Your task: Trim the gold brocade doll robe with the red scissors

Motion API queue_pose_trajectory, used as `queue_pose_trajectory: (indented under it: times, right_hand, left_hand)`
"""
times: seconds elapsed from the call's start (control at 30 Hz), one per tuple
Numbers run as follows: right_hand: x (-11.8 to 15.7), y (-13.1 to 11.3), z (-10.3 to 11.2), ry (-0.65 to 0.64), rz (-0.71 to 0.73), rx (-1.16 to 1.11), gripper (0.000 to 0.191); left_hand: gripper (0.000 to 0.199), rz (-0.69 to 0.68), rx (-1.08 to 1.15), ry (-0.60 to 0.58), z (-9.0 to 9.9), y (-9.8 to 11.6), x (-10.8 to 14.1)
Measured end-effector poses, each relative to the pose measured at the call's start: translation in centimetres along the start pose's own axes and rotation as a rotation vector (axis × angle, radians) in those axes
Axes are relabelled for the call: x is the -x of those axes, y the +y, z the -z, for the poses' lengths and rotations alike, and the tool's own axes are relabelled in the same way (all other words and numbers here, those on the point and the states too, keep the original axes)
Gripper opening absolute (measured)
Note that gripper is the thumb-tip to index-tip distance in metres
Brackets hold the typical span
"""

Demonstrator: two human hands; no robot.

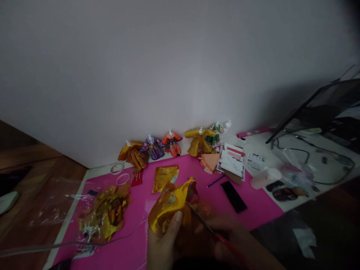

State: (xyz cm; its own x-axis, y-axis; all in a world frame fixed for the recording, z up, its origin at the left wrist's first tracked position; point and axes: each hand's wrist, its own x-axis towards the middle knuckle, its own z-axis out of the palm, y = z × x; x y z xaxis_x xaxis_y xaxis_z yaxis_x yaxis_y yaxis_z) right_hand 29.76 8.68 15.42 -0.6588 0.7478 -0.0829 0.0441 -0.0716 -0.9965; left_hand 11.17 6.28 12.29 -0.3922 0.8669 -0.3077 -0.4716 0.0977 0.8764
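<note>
Bunched yellow-gold embroidered fabric (176, 198) is held up in my left hand (165, 243), the thumb pressed on its lower edge. From the lower right comes my right hand (229, 234), blurred and closed around a tool with a red handle (229, 245). The tool's thin metal end points up and left and touches the fabric's right side. Behind the fabric, a flat gold piece (164, 178) lies on the pink mat (135, 210). A heap of gold scraps (108, 212) rests at the left of the mat.
Several small dressed figures, one in purple (152, 147) and one in red (172, 143), lean along the wall. A black phone (233, 196) lies right of my hands. Papers (232, 161), a pale bottle (266, 178) and cables are farther right; clear plastic (53, 206) lies left.
</note>
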Motion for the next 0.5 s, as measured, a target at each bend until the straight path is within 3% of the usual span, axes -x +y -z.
queue_pose_trajectory:
  times: [0.2, 0.5]
  right_hand:
    - [1.1, 2.4, -0.2, 0.123, 0.024, 0.123, 0.043]
    - [-0.2, 0.5, -0.2, -0.022, 0.022, -0.007, 0.043]
  left_hand:
    - [0.031, -0.004, -0.009, -0.018, 0.5, 0.1, -0.4]
    - [0.036, 0.045, 0.027, -0.005, 0.8, 0.2, -0.6]
